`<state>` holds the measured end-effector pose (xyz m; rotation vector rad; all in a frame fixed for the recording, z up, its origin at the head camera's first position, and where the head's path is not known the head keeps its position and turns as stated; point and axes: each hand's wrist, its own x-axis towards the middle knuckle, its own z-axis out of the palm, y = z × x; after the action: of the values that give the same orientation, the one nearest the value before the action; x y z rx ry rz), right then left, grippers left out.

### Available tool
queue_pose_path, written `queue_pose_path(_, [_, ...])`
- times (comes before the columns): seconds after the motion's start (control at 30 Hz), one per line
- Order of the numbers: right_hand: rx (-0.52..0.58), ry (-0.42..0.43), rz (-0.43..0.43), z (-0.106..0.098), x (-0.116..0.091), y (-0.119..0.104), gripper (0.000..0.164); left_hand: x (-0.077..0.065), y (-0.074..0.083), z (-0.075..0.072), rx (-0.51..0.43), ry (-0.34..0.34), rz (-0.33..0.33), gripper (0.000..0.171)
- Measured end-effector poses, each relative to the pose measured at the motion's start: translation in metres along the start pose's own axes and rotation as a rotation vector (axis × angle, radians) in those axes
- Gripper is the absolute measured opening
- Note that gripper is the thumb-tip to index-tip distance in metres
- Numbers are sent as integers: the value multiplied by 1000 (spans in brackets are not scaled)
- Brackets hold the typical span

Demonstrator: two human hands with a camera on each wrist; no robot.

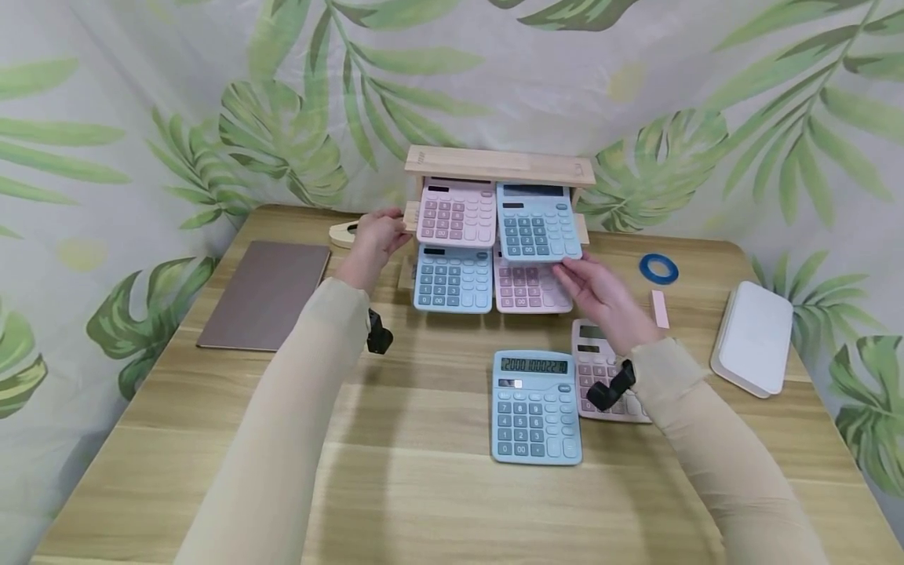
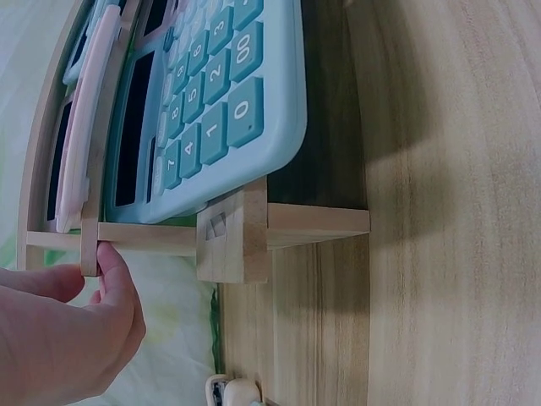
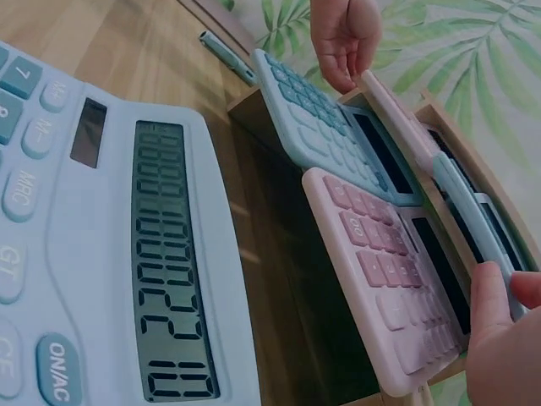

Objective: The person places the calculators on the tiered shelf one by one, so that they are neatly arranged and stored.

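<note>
A two-tier wooden rack (image 1: 500,163) stands at the back of the table with calculators tilted on it. On the upper tier a pink calculator (image 1: 457,216) sits left of a blue calculator (image 1: 537,227); below them are another blue calculator (image 1: 452,282) and another pink calculator (image 1: 533,294). My right hand (image 1: 600,298) pinches the upper blue calculator at its lower right corner, thumb and finger on its edge in the right wrist view. At the rack's left side my left hand (image 2: 76,326) grips the end of a wooden rail between thumb and fingers.
In front of the rack, a blue calculator (image 1: 537,424) with digits showing lies beside a pink one (image 1: 593,357), partly under my right wrist. A brown folder (image 1: 264,298) and a small cream object (image 1: 342,235) lie left; blue tape (image 1: 644,267), a pink strip (image 1: 660,308) and white case (image 1: 756,333) right.
</note>
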<state>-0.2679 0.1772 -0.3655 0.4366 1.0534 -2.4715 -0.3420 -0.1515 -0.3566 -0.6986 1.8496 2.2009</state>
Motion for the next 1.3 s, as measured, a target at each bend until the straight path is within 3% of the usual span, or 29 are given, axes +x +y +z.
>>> queue_pose_path(0.13, [1,96,13,5,11,2,49,1,0,0,2,1,4,52])
queue_pose_path(0.3, [-5,145,16,8,18,4,33,3,-2,0,0,4,7,52])
queue_pose_path(0.37, [-40,144,17,8,20,3,31,3,-2,0,2,4,7,52])
queue_pose_path(0.43, [-151,120,22,3,19,1,36,3,-2,1,1,4,-1,52])
queue_pose_path(0.53, [-538,64,17,-10,7,-6,48,3,-2,2,4,13,-18,51])
queue_pose_path(0.7, [-1504,56,-40,-48,-47,-14,47,1,1,2,18,33,-30,50])
queue_pose_path(0.77, [-1752,106,-32,-65,-72,-12,46,1,2,1,20,33,-27,51])
queue_pose_path(0.83, [-1887,176,5,-82,-94,-7,52,1,4,1,21,30,-17,52])
queue_pose_path(0.9, [-1930,242,41,-97,-110,1,64,1,5,2,15,29,-14,53])
queue_pose_path(1.0, [-1912,274,73,-113,-121,16,78,3,6,2,11,35,-15,52])
queue_pose_path(1.17, [-1866,303,89,-125,-116,37,77,5,5,1,19,37,-36,51])
queue_pose_path(1.3, [-1784,303,115,-132,-113,38,71,6,3,3,30,20,-29,51])
